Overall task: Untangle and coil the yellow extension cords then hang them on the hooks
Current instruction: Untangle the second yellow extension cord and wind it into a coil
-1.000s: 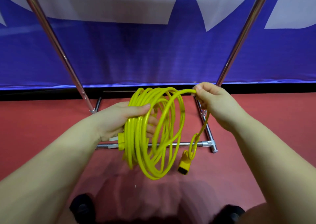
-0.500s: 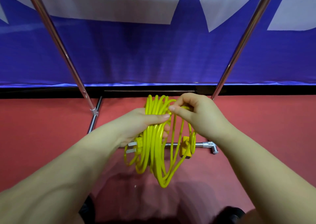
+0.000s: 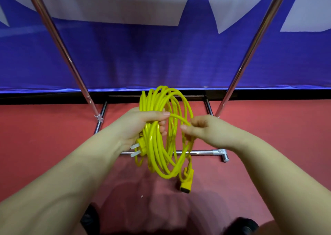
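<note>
The yellow extension cord (image 3: 161, 130) is gathered into a bundle of many loops, held up in the air over the red floor (image 3: 35, 136), in the middle of the view. The left hand (image 3: 143, 125) grips the left side of the coil, its thumb lying across the front of the strands and its fingers curled round them from behind. Just below this hand the plug (image 3: 138, 148), with two pale prongs pointing left, sticks out from the bundle. The right hand (image 3: 202, 130) is just right of the coil; its thumb and forefinger pinch a single strand that runs across from under the left thumb, while its other fingers are curled against the right side of the loops. The yellow socket end (image 3: 187, 183) hangs from the lower right of the coil, close above the floor. Behind and beneath the cord stands a chrome rack (image 3: 197, 152): two slanted poles rise to the far left and far right, and a low bar with a corner joint lies on the floor just past the hanging loops. Farther back a blue banner (image 3: 161, 55) with white shapes fills the upper part of the view. At the near edge, dark shoes (image 3: 89, 218) are partly visible.
</note>
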The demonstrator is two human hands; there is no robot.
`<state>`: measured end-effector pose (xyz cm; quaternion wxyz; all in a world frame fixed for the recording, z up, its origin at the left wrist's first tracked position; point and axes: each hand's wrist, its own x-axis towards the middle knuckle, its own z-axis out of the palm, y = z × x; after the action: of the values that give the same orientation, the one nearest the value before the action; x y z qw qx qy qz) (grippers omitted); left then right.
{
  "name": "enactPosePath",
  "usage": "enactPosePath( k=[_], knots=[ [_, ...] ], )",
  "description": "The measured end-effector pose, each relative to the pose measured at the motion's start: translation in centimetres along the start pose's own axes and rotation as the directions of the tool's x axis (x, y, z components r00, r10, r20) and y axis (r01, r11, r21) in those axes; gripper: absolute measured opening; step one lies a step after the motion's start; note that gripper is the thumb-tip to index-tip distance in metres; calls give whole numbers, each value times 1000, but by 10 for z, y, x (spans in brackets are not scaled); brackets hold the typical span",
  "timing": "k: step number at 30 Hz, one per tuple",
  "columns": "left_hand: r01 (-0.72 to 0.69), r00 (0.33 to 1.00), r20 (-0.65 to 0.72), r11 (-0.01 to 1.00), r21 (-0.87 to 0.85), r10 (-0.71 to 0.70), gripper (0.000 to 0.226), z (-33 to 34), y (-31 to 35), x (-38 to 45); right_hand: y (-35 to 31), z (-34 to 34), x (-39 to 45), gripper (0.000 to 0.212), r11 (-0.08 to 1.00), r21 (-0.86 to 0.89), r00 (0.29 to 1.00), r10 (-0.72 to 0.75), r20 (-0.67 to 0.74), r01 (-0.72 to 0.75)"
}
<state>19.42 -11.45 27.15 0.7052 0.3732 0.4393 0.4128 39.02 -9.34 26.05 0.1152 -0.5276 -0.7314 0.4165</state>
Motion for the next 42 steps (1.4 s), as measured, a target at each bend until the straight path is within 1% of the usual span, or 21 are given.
enactPosePath(
  k=[1,3,7,8,10,12,14,16,18,20,22,24,25,27,29,30,32,35,38,41,42],
  knots=[
    [-26,1000,6,1000,17,26,12,0,1,-1,4,2,1,36,1000,-5,999,20,43,-20],
    [-59,998,9,997,56,58,10,-1,2,-2,6,4,1,32,999,2,996,50,78,-50],
    [-72,995,-66,997,42,74,9,-7,4,0,9,9,2,29,982,-158,986,117,114,-99],
    [-71,993,-91,997,37,74,10,-9,5,1,10,10,3,29,980,-174,987,118,110,-98],
    [-75,987,-144,997,21,77,12,-13,7,2,12,10,3,29,987,-136,990,103,100,-89],
    [-94,979,-182,996,-5,91,8,-17,11,1,13,14,4,31,992,-89,989,95,112,-86],
    [-122,975,-191,992,-17,116,7,-20,14,0,15,21,5,29,991,-99,984,105,141,-91],
    [-142,974,-183,989,-36,133,8,-21,17,-1,19,29,8,20,988,-111,977,125,172,-107],
    [-158,974,-176,985,-69,144,8,-21,19,-3,26,34,12,20,981,-151,972,148,184,-121],
    [-173,973,-172,980,-94,155,8,-20,22,-4,32,35,15,19,976,-185,978,142,154,-112],
    [-177,967,-201,980,-89,156,9,-26,21,-1,37,33,18,12,977,-189,992,107,60,-94],
    [-141,962,-243,989,-41,127,12,-39,18,5,38,26,19,9,987,-132,994,87,-64,-95],
    [-117,961,-256,993,-21,107,18,-46,17,8,37,20,17,14,994,-62,990,85,-116,-93],
    [-64,959,-277,998,-2,61,36,-55,16,9,32,8,14,19,994,90,972,74,-221,-55],
    [-15,961,-274,1000,11,18,49,-60,12,11,25,-3,9,15,973,230,941,74,-332,5],
    [5,965,-262,1000,18,-1,49,-59,10,10,20,-8,7,14,963,269,923,70,-379,37],
    [38,971,-236,998,46,-26,43,-50,10,6,8,-15,4,13,945,315,895,63,-442,89],
    [58,981,-192,995,85,-41,31,-35,8,0,-8,-23,1,11,902,404,866,73,-495,154],
    [54,988,-149,993,108,-37,9,-20,4,-8,-21,-24,-2,11,866,469,864,96,-494,172],
    [15,997,-83,995,99,-7,16,-8,3,-11,-30,-23,-2,14,821,542,876,120,-468,177],
    [8,996,-84,994,109,2,16,-4,3,-12,-32,-21,-2,15,805,567,881,129,-455,174]
  ],
)
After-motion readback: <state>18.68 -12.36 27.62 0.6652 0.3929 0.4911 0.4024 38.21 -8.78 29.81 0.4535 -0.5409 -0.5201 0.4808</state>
